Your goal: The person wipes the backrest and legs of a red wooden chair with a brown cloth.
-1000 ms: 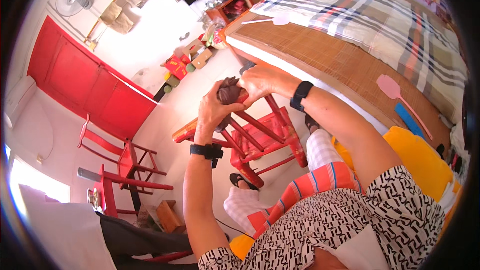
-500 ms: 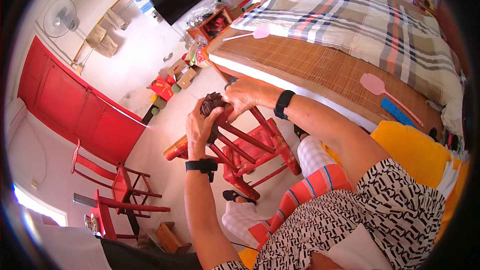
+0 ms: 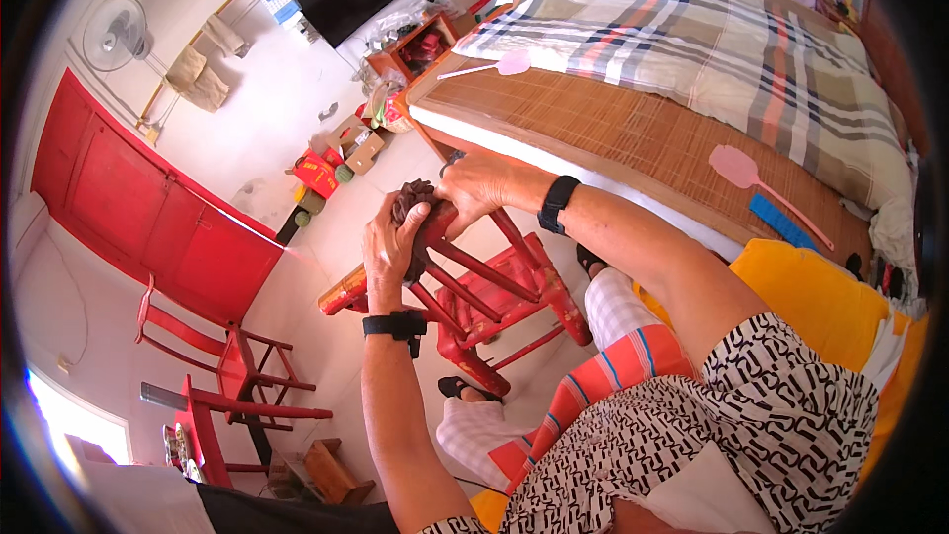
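In front of me is a red wooden chair (image 3: 499, 287) with worn paint and a slatted back. A crumpled dark brown cloth (image 3: 412, 198) is bunched at the end of its top rail, with a bit hanging lower down. My left hand (image 3: 388, 239) is closed round this cloth, its thumb pressed across the front. Just to the right, my right hand (image 3: 476, 190) grips the chair's rail with curled fingers. Something small and dark shows at its far fingers, too hidden to name. Both wrists wear black bands.
A bed with a bamboo mat (image 3: 593, 109) and plaid quilt (image 3: 682, 40) lies at the right, with a pink fly swatter (image 3: 733, 166) on it. Another red chair (image 3: 237, 361) stands left, near a red door (image 3: 148, 208). Cardboard boxes (image 3: 364, 150) sit by the far wall.
The view has shifted very slightly. My left hand and the brown cloth have moved a little left and up; both hands keep their grips.
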The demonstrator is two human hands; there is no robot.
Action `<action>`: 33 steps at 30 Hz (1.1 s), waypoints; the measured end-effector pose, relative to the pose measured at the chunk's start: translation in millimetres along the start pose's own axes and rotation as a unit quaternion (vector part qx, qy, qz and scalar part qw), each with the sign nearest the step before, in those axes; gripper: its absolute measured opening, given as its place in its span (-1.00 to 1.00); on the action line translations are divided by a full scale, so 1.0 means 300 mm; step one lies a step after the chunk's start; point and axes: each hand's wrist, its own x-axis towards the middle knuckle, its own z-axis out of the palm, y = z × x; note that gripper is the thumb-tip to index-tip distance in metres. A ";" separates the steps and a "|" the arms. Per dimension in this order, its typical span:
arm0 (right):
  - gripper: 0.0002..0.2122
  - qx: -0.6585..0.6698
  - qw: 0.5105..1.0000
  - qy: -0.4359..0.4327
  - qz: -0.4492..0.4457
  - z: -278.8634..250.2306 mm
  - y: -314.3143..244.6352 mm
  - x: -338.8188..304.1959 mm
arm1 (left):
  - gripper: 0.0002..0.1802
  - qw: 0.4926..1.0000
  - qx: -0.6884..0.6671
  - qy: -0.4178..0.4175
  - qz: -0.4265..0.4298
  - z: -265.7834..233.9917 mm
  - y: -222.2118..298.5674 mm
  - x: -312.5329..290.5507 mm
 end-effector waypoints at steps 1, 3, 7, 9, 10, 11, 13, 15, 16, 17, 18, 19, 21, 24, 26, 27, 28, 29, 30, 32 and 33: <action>-0.42 0.001 1.000 0.000 0.002 -0.001 0.006 -0.002 | -0.35 1.000 0.000 -0.002 0.000 0.002 0.004 0.005; -0.42 -0.005 1.000 -0.001 -0.005 -0.008 0.002 -0.003 | -0.37 1.000 0.002 -0.002 0.005 -0.001 0.010 0.005; -0.41 -0.006 1.000 -0.001 -0.006 -0.015 -0.013 0.006 | -0.38 1.000 0.002 0.008 -0.003 -0.007 -0.012 0.008; -0.40 -0.012 1.000 -0.003 0.000 -0.016 -0.012 0.005 | -0.34 1.000 0.020 0.004 0.007 -0.005 -0.015 0.011; -0.40 -0.011 1.000 -0.004 -0.001 -0.016 -0.012 0.006 | -0.34 1.000 0.020 0.003 0.005 -0.005 -0.015 0.011; -0.40 -0.004 1.000 -0.004 0.002 -0.014 -0.010 0.007 | -0.34 1.000 0.018 -0.002 0.004 -0.009 -0.003 0.012; -0.39 0.005 1.000 -0.005 0.005 -0.015 -0.002 0.009 | -0.34 1.000 0.017 -0.008 0.000 -0.008 0.001 0.021; -0.39 0.004 1.000 -0.003 0.009 -0.009 0.005 0.010 | -0.35 1.000 0.015 0.001 0.015 -0.007 -0.004 0.023; -0.39 0.005 1.000 -0.012 0.016 -0.005 0.006 0.015 | -0.35 1.000 0.011 -0.001 0.015 -0.006 -0.006 0.021; -0.39 0.007 1.000 -0.013 0.015 -0.009 0.005 0.016 | -0.35 1.000 0.011 -0.001 0.013 -0.005 -0.010 0.023; -0.39 -0.005 1.000 -0.013 0.012 -0.013 0.003 0.015 | -0.36 1.000 0.013 0.000 0.012 -0.004 -0.015 0.023; -0.39 -0.018 1.000 -0.012 0.009 -0.016 -0.001 0.012 | -0.37 1.000 0.014 0.002 0.012 -0.003 -0.018 0.021; -0.39 -0.012 1.000 -0.009 0.010 -0.018 -0.006 0.009 | -0.36 1.000 0.018 0.007 0.013 -0.004 -0.019 0.018; -0.40 -0.001 1.000 -0.007 0.013 -0.020 -0.012 0.002 | -0.34 1.000 0.031 -0.001 -0.001 -0.008 -0.010 0.015; -0.40 0.006 1.000 -0.008 0.016 -0.019 -0.012 -0.002 | -0.38 1.000 0.027 0.002 -0.012 -0.005 -0.001 0.009; -0.40 0.005 1.000 -0.005 0.019 -0.019 -0.009 -0.004 | -0.38 1.000 0.026 0.001 -0.012 -0.002 0.000 0.008; -0.41 0.005 1.000 -0.003 0.021 -0.018 -0.005 -0.007 | -0.38 1.000 0.016 0.003 -0.005 0.002 0.000 0.010; -0.41 0.007 1.000 -0.005 0.020 -0.017 -0.009 -0.005 | -0.39 1.000 0.008 0.006 -0.001 -0.002 0.000 0.006; -0.41 0.010 1.000 0.004 0.010 -0.017 -0.013 -0.003 | -0.39 1.000 0.008 0.007 -0.003 -0.007 -0.001 0.001; -0.41 0.013 1.000 0.011 0.001 -0.016 -0.020 -0.004 | -0.40 1.000 0.008 0.009 -0.005 -0.011 0.001 -0.005; -0.42 0.003 1.000 0.004 0.006 -0.016 -0.021 -0.006 | -0.40 1.000 0.007 0.009 -0.006 -0.010 0.005 -0.007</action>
